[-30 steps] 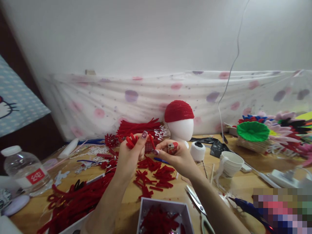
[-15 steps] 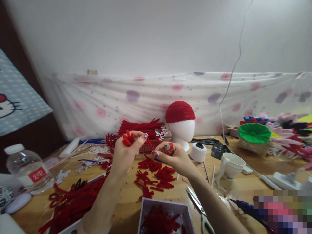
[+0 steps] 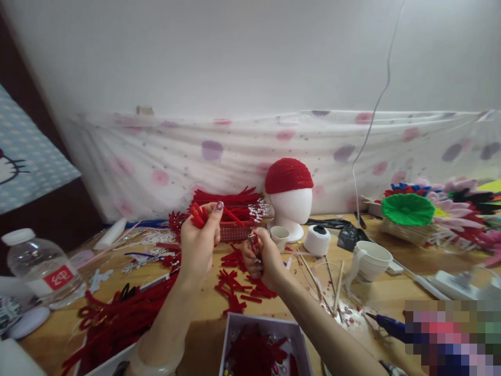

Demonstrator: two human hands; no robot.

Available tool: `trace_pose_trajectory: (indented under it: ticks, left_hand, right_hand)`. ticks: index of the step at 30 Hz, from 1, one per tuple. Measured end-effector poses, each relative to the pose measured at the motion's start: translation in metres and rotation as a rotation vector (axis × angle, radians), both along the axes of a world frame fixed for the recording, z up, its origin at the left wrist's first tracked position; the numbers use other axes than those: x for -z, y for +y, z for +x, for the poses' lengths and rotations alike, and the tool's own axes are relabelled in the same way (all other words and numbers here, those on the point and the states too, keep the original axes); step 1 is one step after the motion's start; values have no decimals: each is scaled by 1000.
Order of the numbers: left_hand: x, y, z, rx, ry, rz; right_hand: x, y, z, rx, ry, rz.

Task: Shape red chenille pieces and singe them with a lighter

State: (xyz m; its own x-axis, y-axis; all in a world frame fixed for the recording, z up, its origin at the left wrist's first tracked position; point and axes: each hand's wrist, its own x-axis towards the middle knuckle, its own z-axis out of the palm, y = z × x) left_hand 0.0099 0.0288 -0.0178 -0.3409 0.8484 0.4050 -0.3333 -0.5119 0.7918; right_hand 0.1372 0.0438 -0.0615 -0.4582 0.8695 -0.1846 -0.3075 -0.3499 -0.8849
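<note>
The right hand point(image 3: 264, 261) has just let go of the tip of the red strip point(image 3: 233, 216) and has dropped a little; now it is closed around a lighter point(image 3: 252, 240), with the thumb near its metal top. I cannot tell if there is a flame. The left hand point(image 3: 201, 245) remains clamped on a small bundle of red strips point(image 3: 199, 215), and the single strip sticks out from it toward the right hand, its end apart from the lighter. In my judgement, this means the work passes from shaping the strip with fingers to using the lighter. Because the right hand is lower, a small cup point(image 3: 279, 237) shows just behind it. Below and between the hands, short red pieces point(image 3: 230, 284) lie on the wooden table point(image 3: 205, 319), and nearer to the person stands a white box point(image 3: 264, 322) with more pieces inside. Beyond the right hand is a white foam head point(image 3: 291, 206) in a red cap point(image 3: 288, 176); farther behind, a flowered cloth point(image 3: 242, 156) covers the lower part of a plain wall point(image 3: 235, 52).
</note>
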Motion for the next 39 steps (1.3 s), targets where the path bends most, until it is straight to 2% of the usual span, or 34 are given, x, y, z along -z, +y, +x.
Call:
trace_pose_trajectory:
  ticks: [6, 9, 20, 33, 36, 39]
  left_hand:
    - [0, -2, -1, -49, 3, 8]
    - [2, -1, -1, -43, 9, 4]
    - [3, 0, 1, -31, 33, -6]
    - [-1, -5, 2, 6, 13, -12]
    - [-5, -7, 3, 71, -103, -45]
    - [-11, -11, 4, 238, -321, -218]
  right_hand:
    - [-1, 0, -2, 56, 29, -71]
    - [-3, -3, -4, 19, 6, -72]
    - [-15, -12, -2, -15, -1, -53]
    - [-16, -9, 6, -14, 26, 23]
    - [-15, -7, 8, 45, 87, 101]
    - [-12, -7, 8, 160, 200, 334]
